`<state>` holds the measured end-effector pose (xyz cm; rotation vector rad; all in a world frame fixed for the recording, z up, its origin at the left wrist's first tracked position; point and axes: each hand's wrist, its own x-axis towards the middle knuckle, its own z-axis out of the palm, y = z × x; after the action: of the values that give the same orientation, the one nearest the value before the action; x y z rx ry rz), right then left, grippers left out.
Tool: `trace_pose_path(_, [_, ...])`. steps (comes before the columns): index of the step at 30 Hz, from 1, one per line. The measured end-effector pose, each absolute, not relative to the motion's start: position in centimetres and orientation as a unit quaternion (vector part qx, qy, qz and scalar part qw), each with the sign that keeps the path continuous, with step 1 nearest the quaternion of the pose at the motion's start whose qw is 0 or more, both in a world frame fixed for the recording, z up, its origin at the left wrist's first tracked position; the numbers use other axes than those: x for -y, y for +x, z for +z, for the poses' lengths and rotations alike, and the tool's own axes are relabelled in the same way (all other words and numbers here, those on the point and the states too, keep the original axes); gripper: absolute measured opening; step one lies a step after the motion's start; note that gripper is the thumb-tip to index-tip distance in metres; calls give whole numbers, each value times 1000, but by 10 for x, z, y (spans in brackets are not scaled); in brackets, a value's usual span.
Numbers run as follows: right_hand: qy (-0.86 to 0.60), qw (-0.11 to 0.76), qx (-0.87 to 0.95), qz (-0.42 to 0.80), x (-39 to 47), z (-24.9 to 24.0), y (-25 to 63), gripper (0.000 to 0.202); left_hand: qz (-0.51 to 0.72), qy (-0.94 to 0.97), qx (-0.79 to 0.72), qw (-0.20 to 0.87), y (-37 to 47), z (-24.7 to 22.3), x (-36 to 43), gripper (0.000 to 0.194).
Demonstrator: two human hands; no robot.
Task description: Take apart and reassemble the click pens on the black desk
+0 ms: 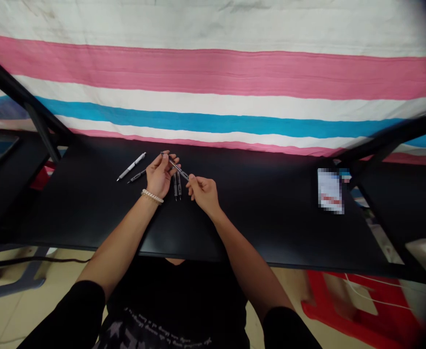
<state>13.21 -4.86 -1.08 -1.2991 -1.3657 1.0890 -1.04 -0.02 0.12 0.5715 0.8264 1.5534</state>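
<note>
Pen in the head view's up over the black desk, left hand and right hand each clamping an end between thumb and fingers, probably for steadiness. Dark pen pieces lie between them, presumably for easy reach.

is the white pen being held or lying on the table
Lying on the table: the white pen rests flat, with a gap between it and the left hand.
</note>
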Motion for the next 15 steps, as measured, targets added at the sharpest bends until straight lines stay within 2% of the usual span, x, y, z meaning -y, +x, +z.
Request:
trace_pose_path(5, [-488, 446, 628, 411, 48, -12, 133, 54, 640, 243, -325, 653, -24, 13, -2, 11])
trace_pose_path(10, [-505, 436, 654, 358, 48, -13, 137, 51, 624, 202, -290, 697, -51, 33, -2, 37])
trace_pose_path(15, [-514, 429, 658, 345, 46, -14, 139, 47, 631, 205, -261, 701, -70, 47, 3, 35])
